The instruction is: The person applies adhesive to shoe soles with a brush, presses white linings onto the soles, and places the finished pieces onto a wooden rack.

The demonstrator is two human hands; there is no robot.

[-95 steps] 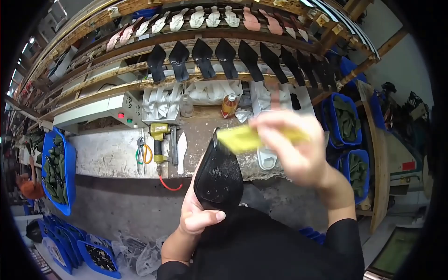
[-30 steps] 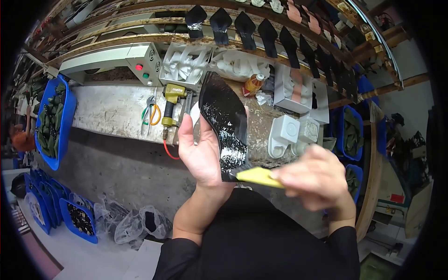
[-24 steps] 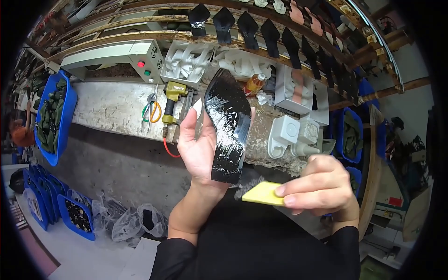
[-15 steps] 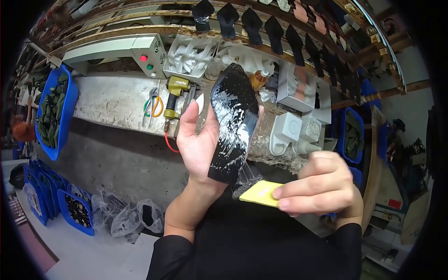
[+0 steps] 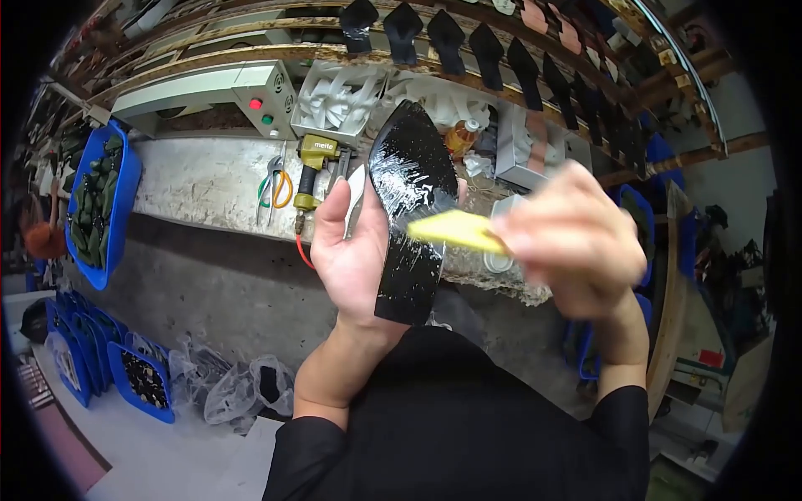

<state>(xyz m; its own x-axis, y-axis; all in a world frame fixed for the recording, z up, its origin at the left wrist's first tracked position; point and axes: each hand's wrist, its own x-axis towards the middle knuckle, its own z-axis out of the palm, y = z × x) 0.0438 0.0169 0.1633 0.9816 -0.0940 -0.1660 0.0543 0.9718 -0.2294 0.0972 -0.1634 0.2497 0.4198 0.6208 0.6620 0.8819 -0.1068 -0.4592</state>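
My left hand supports a black shoe insole from beneath, its broad end pointing away from me and its narrow end near my wrist. Wet, whitish streaks shine over the insole's upper half. In my right hand, smeared by motion, is a yellow-handled brush. The brush's tip overlaps the middle of the insole in this view. A slim white pointed piece shows beside my left thumb. Beyond that hand, a green nail gun with a red hose lies on the bench.
Pliers with green and orange handles lie left of the nail gun. Boxes of white parts and an amber bottle stand behind. Black insoles line the rack above. Blue bins flank the bench.
My right hand has moved up and away from me with the brush, from below the insole's narrow end to its middle. The insole has tilted slightly left.
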